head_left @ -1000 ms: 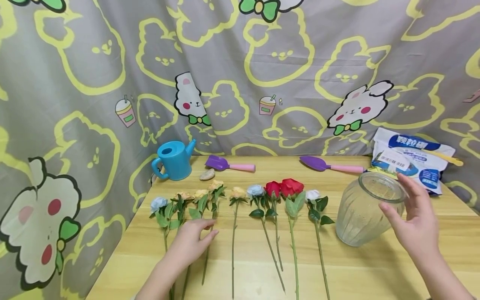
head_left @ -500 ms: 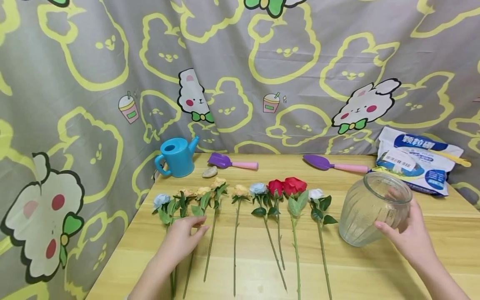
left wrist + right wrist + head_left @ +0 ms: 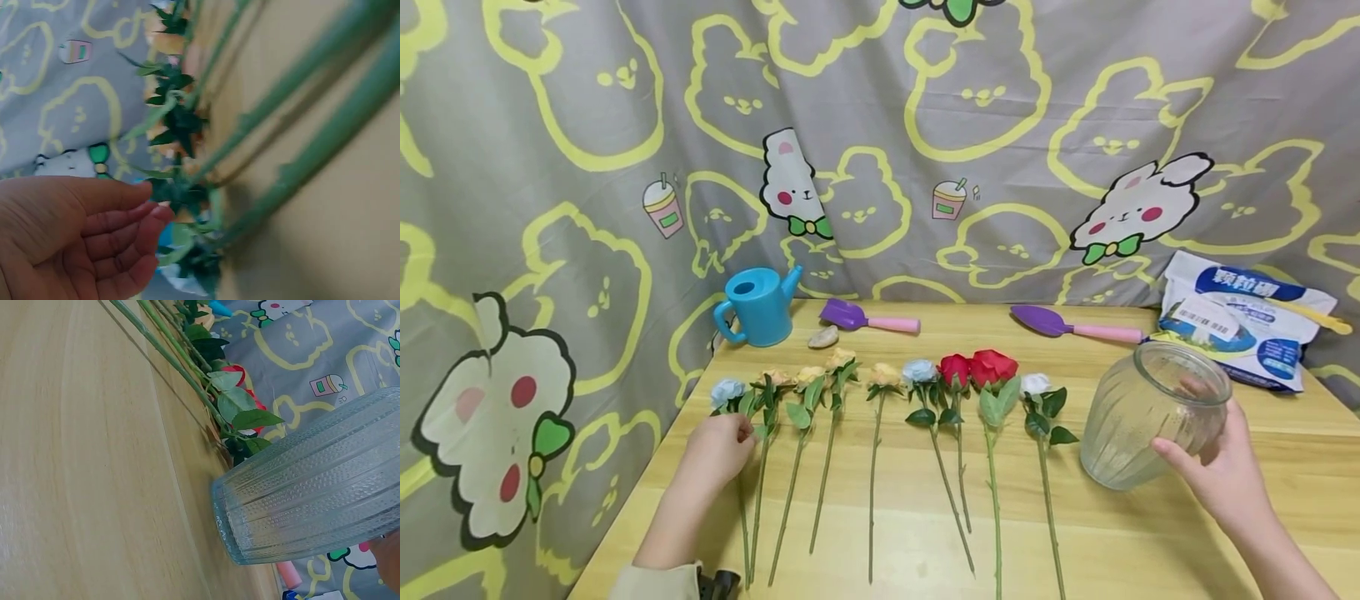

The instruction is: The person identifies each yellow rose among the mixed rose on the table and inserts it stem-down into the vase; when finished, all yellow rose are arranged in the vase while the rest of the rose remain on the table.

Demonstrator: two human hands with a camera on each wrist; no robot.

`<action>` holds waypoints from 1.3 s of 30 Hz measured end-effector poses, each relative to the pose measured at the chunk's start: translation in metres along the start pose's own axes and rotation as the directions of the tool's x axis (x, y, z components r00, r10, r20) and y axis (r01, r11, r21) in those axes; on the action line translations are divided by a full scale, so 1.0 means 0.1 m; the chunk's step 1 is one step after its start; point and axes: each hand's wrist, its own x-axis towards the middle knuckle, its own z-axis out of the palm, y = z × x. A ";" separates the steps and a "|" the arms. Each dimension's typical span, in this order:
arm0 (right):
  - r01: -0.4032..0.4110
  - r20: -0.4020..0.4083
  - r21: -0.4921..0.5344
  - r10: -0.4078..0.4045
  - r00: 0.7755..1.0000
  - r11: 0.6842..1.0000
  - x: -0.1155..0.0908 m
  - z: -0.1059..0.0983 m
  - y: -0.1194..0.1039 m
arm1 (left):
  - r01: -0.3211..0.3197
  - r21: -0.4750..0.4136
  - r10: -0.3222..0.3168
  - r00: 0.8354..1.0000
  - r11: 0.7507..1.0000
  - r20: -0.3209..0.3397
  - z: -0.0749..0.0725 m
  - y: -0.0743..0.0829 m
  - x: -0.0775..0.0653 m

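Note:
In the head view, my left hand is over the stem and leaves of the leftmost light blue rose. The left wrist view shows its thumb and fingers loosely bent close to the green leaves, with nothing visible between them. My right hand grips a clear ribbed glass vase from its right side, thumb on the near face, fingers behind the glass. The vase leans, its mouth tipped to the right. Its textured wall fills much of the right wrist view.
Across the table lie several roses: yellow ones, a second light blue, red ones and a white one. Behind them are a blue watering can, a stone, purple trowels and a white-blue bag.
My left hand has moved left, from the yellow roses to the leftmost blue rose. My right hand has gone from beside the vase's rim to a grip lower on its side.

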 end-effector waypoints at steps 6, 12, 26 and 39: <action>0.003 0.001 -0.031 -0.003 1.000 1.000 -0.01 -0.01 0.01 | 0.031 -0.012 -0.030 0.999 0.999 0.045 0.18 -0.08 0.05; 0.005 -0.002 -0.037 -0.005 1.000 0.999 0.00 0.01 0.02 | 0.035 -0.033 -0.034 0.999 0.999 0.040 0.28 -0.09 0.06; 0.026 0.012 -0.034 -0.026 1.000 0.999 -0.01 -0.01 0.02 | 0.092 -0.116 -0.085 0.994 0.989 0.070 0.30 -0.09 0.09; 0.025 0.003 -0.019 -0.025 1.000 1.000 -0.02 -0.02 0.03 | 0.048 -0.187 -0.057 0.998 0.981 -0.041 0.07 0.05 0.07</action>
